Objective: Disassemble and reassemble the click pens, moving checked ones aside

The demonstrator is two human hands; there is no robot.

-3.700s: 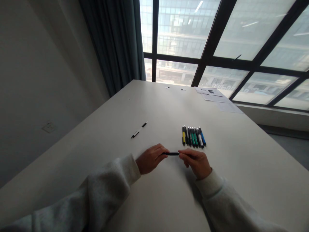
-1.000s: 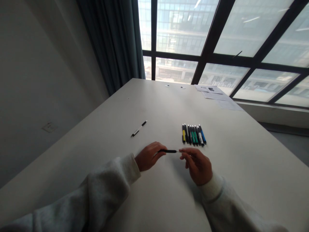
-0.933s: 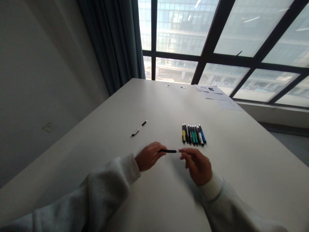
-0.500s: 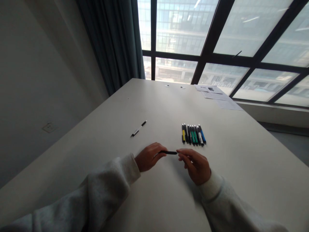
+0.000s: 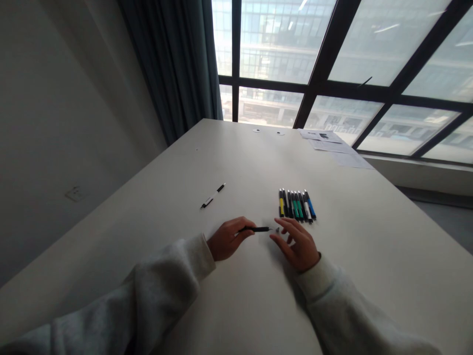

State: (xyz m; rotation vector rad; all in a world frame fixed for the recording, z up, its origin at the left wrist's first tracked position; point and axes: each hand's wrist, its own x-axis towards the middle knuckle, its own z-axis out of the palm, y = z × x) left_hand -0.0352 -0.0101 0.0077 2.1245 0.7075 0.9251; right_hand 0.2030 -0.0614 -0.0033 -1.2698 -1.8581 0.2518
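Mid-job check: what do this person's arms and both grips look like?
Long, loose, light grey sleeves cover both arms, plain, with snug cuffs at the wrists. The left grip and right grip are ungloved. No cables or markings show.

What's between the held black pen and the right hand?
In the head view, a dark piece, too small to identify, shows between the black pen and the open right hand; I cannot tell whether it touches either.

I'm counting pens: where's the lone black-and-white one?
In the head view, the lone pen lies left of the row of pens, beyond the left hand.
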